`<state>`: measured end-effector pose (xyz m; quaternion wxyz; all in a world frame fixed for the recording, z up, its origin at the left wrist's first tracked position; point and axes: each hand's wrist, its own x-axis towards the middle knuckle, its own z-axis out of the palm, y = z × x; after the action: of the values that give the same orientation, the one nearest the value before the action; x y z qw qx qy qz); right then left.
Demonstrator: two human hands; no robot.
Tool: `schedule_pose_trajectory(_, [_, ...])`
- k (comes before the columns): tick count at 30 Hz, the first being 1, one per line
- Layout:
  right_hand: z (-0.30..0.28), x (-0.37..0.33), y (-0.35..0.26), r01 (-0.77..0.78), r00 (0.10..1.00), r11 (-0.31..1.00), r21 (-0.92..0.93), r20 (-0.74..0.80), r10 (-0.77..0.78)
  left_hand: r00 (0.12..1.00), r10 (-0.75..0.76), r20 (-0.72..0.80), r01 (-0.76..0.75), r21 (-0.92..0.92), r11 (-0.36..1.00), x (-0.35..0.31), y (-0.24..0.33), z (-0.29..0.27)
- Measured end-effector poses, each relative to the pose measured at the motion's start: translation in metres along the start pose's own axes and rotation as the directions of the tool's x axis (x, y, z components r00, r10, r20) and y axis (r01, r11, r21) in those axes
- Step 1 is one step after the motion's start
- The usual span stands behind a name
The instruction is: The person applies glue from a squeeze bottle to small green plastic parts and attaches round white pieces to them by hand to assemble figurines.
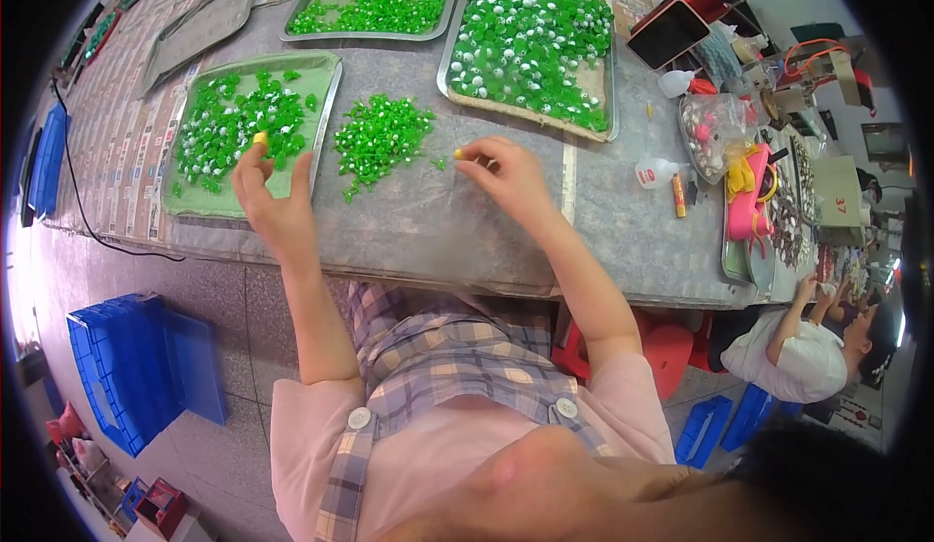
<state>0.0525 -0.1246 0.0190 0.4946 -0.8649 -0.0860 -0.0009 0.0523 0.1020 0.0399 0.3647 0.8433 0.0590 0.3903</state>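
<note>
My left hand [274,197] is over the near edge of a green-lined tray [316,114]. Its thumb and index finger are apart with nothing visible between them, and a yellow finger cot [260,138] covers one fingertip. In the tray are many small green plastic pieces, some with white round parts [229,138]. To the right of it, a loose pile of small green and white pieces [381,143] lies on the table. My right hand [508,180] is pinched just right of this pile, with yellow on a fingertip. A tiny green piece [440,163] shows beside that tip; whatever the pinch holds is hidden.
Two more metal trays of green pieces stand behind: one at the back [449,18], one at the right [615,104]. A bare tray [199,31] lies at back left. Small bottles [658,172], a glue stick [679,197] and a phone [669,34] are at right. A co-worker [793,352] sits beyond.
</note>
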Motion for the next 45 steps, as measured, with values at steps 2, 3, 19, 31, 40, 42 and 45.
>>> schedule_pose_trajectory(2, [0.012,0.009,0.001,0.082,0.997,0.988,-0.130,0.012,-0.081,0.998,-0.050,0.031,0.053,-0.106,0.993,-0.003,-0.006,0.001])
schedule_pose_trajectory(3, [0.017,0.012,0.002,0.162,0.987,0.953,-0.255,0.040,-0.157,0.998,-0.051,0.025,0.053,-0.103,0.993,-0.008,-0.006,0.001])
schedule_pose_trajectory(19, [-0.009,-0.041,-0.023,0.340,0.919,0.934,-0.109,-0.174,-0.355,0.143,0.006,0.990,0.974,-0.139,-0.180,-0.087,0.050,0.034])
schedule_pose_trajectory(31, [-0.068,-0.086,0.032,0.100,0.582,0.995,-0.020,-0.810,-0.075,0.186,-0.042,0.982,0.960,-0.191,-0.204,-0.093,0.053,0.044])
schedule_pose_trajectory(40, [-0.148,-0.079,0.103,-0.407,0.728,0.888,-0.213,-0.663,0.175,0.295,-0.099,0.950,0.951,-0.303,-0.066,-0.087,0.064,0.040])
schedule_pose_trajectory(42, [-0.138,-0.073,0.089,-0.421,0.753,0.897,-0.132,-0.602,0.265,0.306,-0.107,0.946,0.949,-0.313,-0.052,-0.092,0.063,0.041])
schedule_pose_trajectory(45, [-0.102,-0.075,0.045,0.045,0.734,0.933,0.358,-0.645,0.212,0.301,-0.113,0.947,0.951,-0.307,-0.038,-0.096,0.062,0.041])
